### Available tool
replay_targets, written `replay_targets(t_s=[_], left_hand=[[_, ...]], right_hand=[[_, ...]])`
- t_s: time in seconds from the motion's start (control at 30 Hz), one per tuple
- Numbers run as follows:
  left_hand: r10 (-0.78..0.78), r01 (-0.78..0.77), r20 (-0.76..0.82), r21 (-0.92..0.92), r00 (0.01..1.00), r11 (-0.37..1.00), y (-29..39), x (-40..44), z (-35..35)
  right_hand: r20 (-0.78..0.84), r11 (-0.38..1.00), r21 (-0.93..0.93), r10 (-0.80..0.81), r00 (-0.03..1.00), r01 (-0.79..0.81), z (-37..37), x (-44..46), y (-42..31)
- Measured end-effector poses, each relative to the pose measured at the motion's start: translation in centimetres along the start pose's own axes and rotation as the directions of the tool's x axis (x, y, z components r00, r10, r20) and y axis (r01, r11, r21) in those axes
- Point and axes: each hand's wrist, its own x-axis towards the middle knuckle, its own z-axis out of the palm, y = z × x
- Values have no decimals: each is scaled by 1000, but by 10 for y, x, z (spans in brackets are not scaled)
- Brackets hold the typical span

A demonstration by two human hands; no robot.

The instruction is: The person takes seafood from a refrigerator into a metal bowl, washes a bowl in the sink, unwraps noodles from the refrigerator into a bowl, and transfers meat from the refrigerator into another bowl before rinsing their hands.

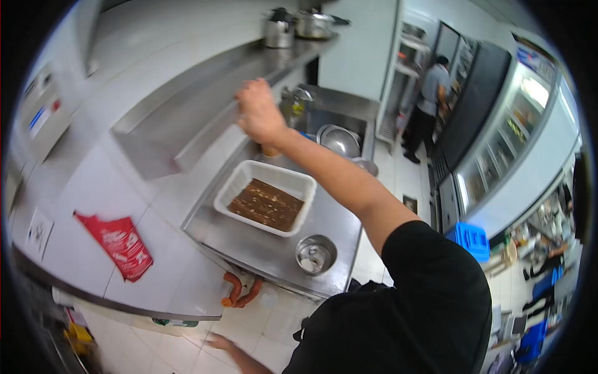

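Observation:
My right hand (258,111) is raised above the steel counter, beyond a white plastic tub (220,202). Its fingers are curled together, and anything between them is hidden. A flat layer of brown food with pale flecks (266,203) covers the tub's bottom. In front of the tub stands a small steel bowl (330,252) with some white pieces in it. Low at the bottom left, my left hand (221,342) hangs away from the counter. Its fingers stretch out with nothing in them, slightly blurred.
A red printed packet (121,244) lies on the white counter at left. Metal bowls (339,142) sit in the sink behind my right forearm. Orange-red piping (233,292) shows below the counter. A person (430,103) stands by the fridges at back right.

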Motion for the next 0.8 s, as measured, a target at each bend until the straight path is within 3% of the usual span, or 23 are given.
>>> replay_targets(t_s=[0.03,0.07,0.1,0.13,0.17,0.23,0.33,0.4,0.47,0.57,0.63,0.67,0.7,0.73,0.77,0.8], left_hand=[[-277,230,213,221,937,948,-60,-68,-13],[-582,415,205,521,787,746,-75,-139,-21],[-745,542,273,542,609,642,-74,-209,-36],[-853,450,337,738,399,502,-75,-259,-48],[-866,355,407,795,289,492,-79,-288,-47],[-847,240,503,813,171,531,-64,-319,-35],[-788,163,602,771,133,616,-28,-334,-6],[-753,122,647,743,121,658,-4,-345,11],[-740,83,661,736,123,672,19,-354,18],[-759,30,638,763,128,646,52,-367,19],[-782,-23,611,790,124,613,72,-377,15],[-795,-52,595,803,116,594,80,-383,12],[-807,-82,581,814,108,575,88,-388,7],[-824,-93,558,830,100,551,94,-397,-1],[-839,-103,536,844,97,527,98,-407,-10],[-851,-107,517,855,90,508,103,-419,-15]], right_hand=[[2,1000,27,1,1000,-1,-1,-2,2],[5,998,57,-5,1000,5,-6,-2,0],[24,998,68,1,1000,-2,-7,-1,1],[42,997,81,8,999,-12,-9,-2,3],[59,997,74,8,998,-13,-9,-5,5],[158,998,57,1,987,-10,-21,-5,8],[285,991,126,-70,956,35,-38,-7,23],[226,963,231,-192,955,139,-42,-17,44],[32,947,253,-214,976,199,-79,-49,56],[-36,877,451,-166,985,164,-173,-115,113],[47,831,555,-11,999,-16,-230,-198,174],[164,843,512,92,982,-164,-261,-247,205],[336,810,438,256,906,-391,-295,-303,236],[508,767,229,431,746,-600,-328,-361,262],[391,633,233,634,667,-738,-345,-469,286],[426,516,77,756,496,-853,-394,-543,303]])
